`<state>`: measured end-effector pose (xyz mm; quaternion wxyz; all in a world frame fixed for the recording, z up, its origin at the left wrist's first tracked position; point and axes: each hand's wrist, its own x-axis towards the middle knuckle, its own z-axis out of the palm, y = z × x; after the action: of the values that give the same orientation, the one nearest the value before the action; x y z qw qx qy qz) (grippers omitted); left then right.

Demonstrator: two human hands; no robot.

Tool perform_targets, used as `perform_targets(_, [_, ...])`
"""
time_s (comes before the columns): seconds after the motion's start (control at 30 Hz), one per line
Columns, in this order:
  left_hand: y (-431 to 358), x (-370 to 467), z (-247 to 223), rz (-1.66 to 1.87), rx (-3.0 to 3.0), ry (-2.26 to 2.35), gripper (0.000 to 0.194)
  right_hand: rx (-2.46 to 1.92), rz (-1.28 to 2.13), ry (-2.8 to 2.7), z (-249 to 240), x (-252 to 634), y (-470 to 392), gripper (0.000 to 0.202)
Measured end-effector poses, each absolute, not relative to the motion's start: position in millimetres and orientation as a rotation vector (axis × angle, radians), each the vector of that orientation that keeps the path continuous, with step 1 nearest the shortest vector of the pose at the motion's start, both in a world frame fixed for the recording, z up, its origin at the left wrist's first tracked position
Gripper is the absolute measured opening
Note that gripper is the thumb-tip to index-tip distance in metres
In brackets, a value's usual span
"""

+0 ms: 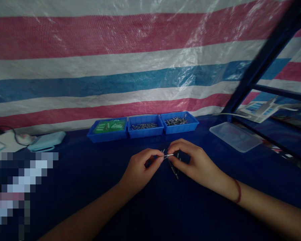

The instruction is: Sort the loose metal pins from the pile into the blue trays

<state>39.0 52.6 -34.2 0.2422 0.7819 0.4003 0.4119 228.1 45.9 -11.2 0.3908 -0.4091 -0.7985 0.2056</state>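
Note:
My left hand (pixel 141 165) and my right hand (pixel 194 159) meet over the dark blue table, thumbs and forefingers pinched. Between the fingertips is a thin, shiny metal pin (pixel 167 155); each hand grips one end of it. Fingers cover part of the pin, so its exact shape is hard to make out. Just below lie several slim metal pieces, among them a dark rod (pixel 175 171) that slants under my right fingers. A dark red band circles my right wrist.
Behind my hands stand three blue bins: one with green-wrapped pieces (pixel 110 126), and a middle bin (pixel 147 134) and right bin (pixel 183 128) with loose metal pins. A clear plastic lid (pixel 234 136) lies right, a light blue case (pixel 47 141) left. A dark metal frame (pixel 261 60) rises right.

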Motion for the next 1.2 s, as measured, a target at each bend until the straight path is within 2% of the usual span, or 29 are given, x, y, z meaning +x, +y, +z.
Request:
perform_targets(0.43, [51, 40, -33, 0.953, 2.217, 0.979, 0.012, -0.940, 0.393, -2.144, -4, 230, 41, 0.005])
perform_targets(0.57, [52, 39, -34, 1.008, 2.263, 1.115, 0.016, -0.872, 0.329, -2.163, 4, 240, 54, 0.008])
perform_targets(0.67, [56, 40, -38, 1.046, 2.210, 1.328, 0.018, -0.995, 0.065, -1.873, 8, 256, 81, 0.006])
perform_targets(0.73, [58, 41, -41, 0.939, 2.250, 1.401, 0.015, -1.131, -0.132, -1.686, 5, 271, 103, 0.009])
perform_targets(0.8, [59, 41, -43, 0.804, 2.332, 1.426, 0.014, -1.240, -0.211, -1.750, -4, 284, 121, 0.015])
perform_targets(0.93, [57, 41, -43, 0.676, 2.411, 1.432, 0.022, -1.428, -0.243, -1.827, -24, 297, 133, 0.028])
perform_targets(1.07, [57, 41, -43, 0.662, 2.413, 1.442, 0.011, -1.389, -0.233, -1.906, -26, 290, 119, 0.027])
perform_targets(1.2, [58, 41, -43, 0.665, 2.388, 1.444, 0.013, -1.261, -0.111, -2.014, -23, 273, 101, 0.019])
